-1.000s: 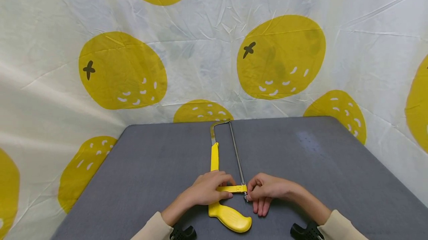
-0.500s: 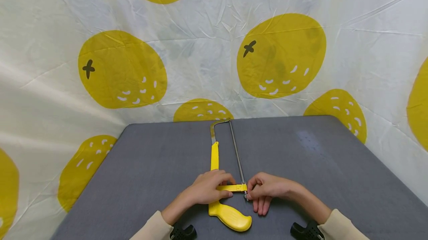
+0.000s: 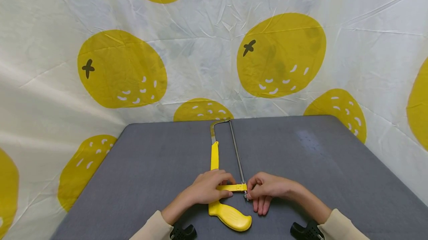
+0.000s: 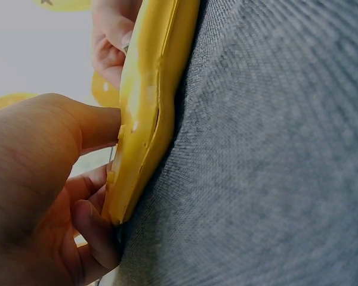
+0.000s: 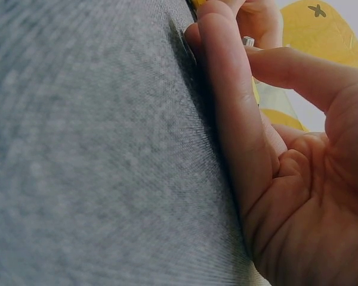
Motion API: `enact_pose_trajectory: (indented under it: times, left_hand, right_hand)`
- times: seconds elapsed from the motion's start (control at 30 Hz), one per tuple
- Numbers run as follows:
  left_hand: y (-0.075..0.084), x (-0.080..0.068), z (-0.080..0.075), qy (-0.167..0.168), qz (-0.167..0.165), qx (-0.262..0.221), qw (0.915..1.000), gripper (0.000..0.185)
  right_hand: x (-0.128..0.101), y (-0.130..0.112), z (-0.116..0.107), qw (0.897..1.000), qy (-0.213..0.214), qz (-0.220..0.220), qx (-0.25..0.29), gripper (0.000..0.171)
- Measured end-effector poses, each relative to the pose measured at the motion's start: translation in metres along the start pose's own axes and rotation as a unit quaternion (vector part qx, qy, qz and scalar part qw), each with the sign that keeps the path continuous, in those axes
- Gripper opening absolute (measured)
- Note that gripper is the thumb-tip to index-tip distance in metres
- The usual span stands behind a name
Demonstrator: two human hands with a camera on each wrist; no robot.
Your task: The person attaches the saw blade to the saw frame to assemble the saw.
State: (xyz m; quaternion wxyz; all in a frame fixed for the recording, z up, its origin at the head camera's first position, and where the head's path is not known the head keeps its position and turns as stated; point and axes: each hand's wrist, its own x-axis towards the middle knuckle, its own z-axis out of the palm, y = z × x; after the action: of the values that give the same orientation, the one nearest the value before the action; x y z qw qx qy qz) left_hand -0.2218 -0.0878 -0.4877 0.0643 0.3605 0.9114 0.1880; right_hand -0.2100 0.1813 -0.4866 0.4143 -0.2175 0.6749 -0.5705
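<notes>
On the grey counter (image 3: pixel 150 165), near its front edge, lies a yellow hacksaw (image 3: pixel 214 158), flat, with its metal bow end pointing away from the person and its pistol handle (image 3: pixel 230 217) nearest them. Left hand (image 3: pixel 207 190): fingers curled over the frame where the short yellow arm branches off, thumb against the plastic, as the left wrist view confirms (image 4: pixel 143 107); this grip appears to pin the saw against the counter. Right hand (image 3: pixel 267 190): thumb and forefinger pinch a small metal fitting (image 5: pixel 248 41) at the near end of the blade (image 3: pixel 236 156), the remaining fingers lying straight on the counter, seemingly as a brace. Holding the frame still with one hand would let the other work the fitting without the saw sliding. Behind and to both sides hangs a creased white sheet printed with yellow fruit (image 3: pixel 281 56). Two dark wrist mounts (image 3: pixel 182 232) show at the cuffs. Nothing stands between the hands and the saw.
</notes>
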Motion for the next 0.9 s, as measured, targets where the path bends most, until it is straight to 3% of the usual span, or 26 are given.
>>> enact_pose_trajectory:
  times: [0.9]
  left_hand:
    - [-0.0001,0.0000,-0.0011,0.001,-0.003,-0.002,1.0000,0.022]
  right_hand:
    - [-0.0012,-0.0038,0.0003,1.000,-0.002,0.007,-0.001,0.018]
